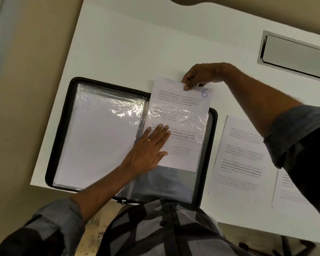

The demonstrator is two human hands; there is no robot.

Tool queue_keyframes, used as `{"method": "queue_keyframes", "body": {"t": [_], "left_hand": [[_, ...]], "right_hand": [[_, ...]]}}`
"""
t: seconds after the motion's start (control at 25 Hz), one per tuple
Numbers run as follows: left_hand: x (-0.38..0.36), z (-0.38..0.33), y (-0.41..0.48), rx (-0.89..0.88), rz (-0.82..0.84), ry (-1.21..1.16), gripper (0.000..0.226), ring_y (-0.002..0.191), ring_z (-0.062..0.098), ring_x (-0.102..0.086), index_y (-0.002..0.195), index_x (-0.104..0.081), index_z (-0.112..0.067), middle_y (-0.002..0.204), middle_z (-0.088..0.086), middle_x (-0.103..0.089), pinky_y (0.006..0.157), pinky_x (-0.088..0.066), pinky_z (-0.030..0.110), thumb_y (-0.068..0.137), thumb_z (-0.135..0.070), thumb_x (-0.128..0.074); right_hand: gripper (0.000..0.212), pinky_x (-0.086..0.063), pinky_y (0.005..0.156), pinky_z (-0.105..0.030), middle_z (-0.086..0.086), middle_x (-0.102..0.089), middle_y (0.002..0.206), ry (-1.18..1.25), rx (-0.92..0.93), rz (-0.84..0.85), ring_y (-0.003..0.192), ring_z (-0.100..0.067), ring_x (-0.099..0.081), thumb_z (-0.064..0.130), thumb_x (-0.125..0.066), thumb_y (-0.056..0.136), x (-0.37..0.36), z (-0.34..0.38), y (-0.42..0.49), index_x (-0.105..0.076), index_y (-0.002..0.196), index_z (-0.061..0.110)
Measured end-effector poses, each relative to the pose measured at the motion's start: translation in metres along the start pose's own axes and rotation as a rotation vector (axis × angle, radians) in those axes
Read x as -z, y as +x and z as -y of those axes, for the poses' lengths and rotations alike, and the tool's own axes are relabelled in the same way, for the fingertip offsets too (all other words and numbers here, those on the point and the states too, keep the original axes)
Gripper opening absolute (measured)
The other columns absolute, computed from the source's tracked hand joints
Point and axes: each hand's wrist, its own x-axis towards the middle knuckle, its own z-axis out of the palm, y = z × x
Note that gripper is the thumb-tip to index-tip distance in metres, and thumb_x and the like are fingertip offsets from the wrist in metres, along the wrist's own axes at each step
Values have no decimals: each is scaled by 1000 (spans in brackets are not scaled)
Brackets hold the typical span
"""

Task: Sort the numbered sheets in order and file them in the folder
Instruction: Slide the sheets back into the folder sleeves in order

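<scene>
A black zip folder [57,130] lies open on the white table, with clear plastic sleeves on both sides. The left sleeve [100,137] holds a filed sheet seen from its back. A printed sheet marked 6 [181,100] sits partway inside the right sleeve [192,122], its top sticking out past the folder's far edge. My right hand [199,75] pinches that sheet's top edge. My left hand [150,148] lies flat with straight fingers on the right sleeve, pressing it down. Two more printed sheets, one [242,156] and another [292,189], lie on the table right of the folder.
A metal cable tray [294,52] is set into the table at the far right. The white table [137,43] reaches beyond the folder. Its near edge runs just under the folder, close to my checked shirt [164,230].
</scene>
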Motion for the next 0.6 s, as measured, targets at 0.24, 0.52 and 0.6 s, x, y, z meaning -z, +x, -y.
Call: {"method": "queue_keyframes", "body": {"t": [0.24,0.52,0.6], "left_hand": [[-3,-6,-6,-10,-9,56,73,158,24,-2,162,-16,-9,171,9,-6,126,-17,52,106,-52,-34],[-14,-22,-21,-12,-15,82,75,158,26,1,163,-12,-9,171,10,-2,126,-15,53,107,-54,-34],[-16,-26,-25,-2,-21,95,76,158,26,2,162,-12,-8,171,11,-2,125,-15,54,107,-55,-34]], "right_hand": [[25,-62,84,-30,-5,-79,100,27,-53,95,90,-17,-75,5,-77,87,-29,4,-7,-76,111,11],[20,-61,82,-26,-3,-78,93,-143,-59,88,80,-9,-74,7,-81,84,-57,18,-14,-79,100,16],[18,-62,80,-23,-5,-77,94,-193,-58,89,80,-10,-73,8,-84,81,-64,24,-16,-79,93,21]]}}
